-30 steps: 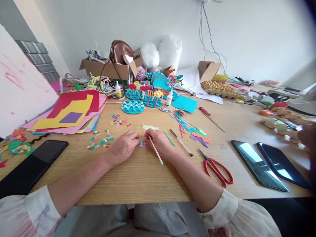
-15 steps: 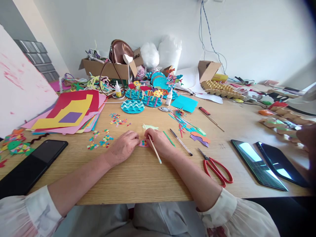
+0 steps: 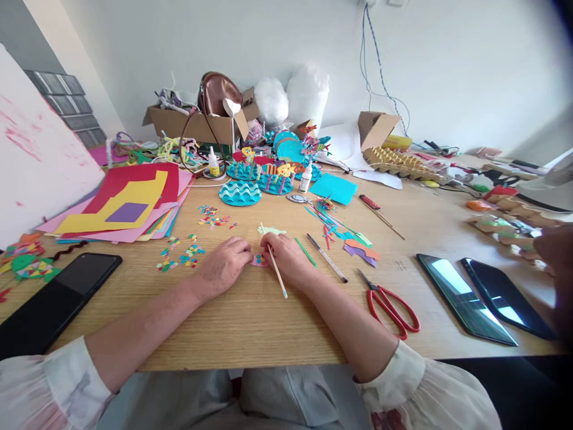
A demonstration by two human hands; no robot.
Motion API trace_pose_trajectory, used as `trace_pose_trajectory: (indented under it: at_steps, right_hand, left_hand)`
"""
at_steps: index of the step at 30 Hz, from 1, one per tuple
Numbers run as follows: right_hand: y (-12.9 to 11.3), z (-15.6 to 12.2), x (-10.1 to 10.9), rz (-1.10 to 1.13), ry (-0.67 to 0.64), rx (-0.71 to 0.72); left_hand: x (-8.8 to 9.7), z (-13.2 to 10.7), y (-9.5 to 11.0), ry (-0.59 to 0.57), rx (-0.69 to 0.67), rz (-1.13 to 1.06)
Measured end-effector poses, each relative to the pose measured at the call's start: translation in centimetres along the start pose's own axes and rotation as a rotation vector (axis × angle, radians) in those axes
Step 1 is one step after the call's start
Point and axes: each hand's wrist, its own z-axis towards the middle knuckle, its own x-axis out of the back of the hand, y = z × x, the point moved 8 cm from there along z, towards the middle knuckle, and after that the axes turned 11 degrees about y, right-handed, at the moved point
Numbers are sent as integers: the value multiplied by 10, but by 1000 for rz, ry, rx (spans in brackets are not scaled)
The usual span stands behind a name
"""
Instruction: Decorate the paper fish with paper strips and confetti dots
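Observation:
My left hand (image 3: 226,263) rests on the table with its fingers closed at the left edge of a small pink paper piece (image 3: 258,260), which carries coloured dots. In my right hand (image 3: 289,258) is a thin wooden stick (image 3: 278,272), pinched so that its pale-blue-tipped end points back toward me. The right fingertips are over the other side of the pink piece and hide part of it. Just beyond them lies a light green paper cutout (image 3: 273,230). Loose round paper dots (image 3: 191,257) lie in small groups left of my left hand.
Right of my hands are a green strip (image 3: 305,252), a pen (image 3: 327,258), red-handled scissors (image 3: 394,307) and two dark phones (image 3: 465,298). A black phone (image 3: 62,298) and stacked coloured paper (image 3: 98,209) lie left. Glue bottles (image 3: 305,179) and blue wavy crafts (image 3: 240,193) stand behind.
The near end of the stick has swung slightly left in my right hand. My left hand and the pink paper piece stay almost in place.

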Motion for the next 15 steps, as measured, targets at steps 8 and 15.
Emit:
trace_pose_trajectory:
  at_steps: [8,15]
  right_hand:
    - [-1,1,1,-22,12,6]
    - [2,4,36,183,237,-42]
  left_hand:
    - [1,0,0,-7,-1,-4]
    - [5,0,0,41,2,-31]
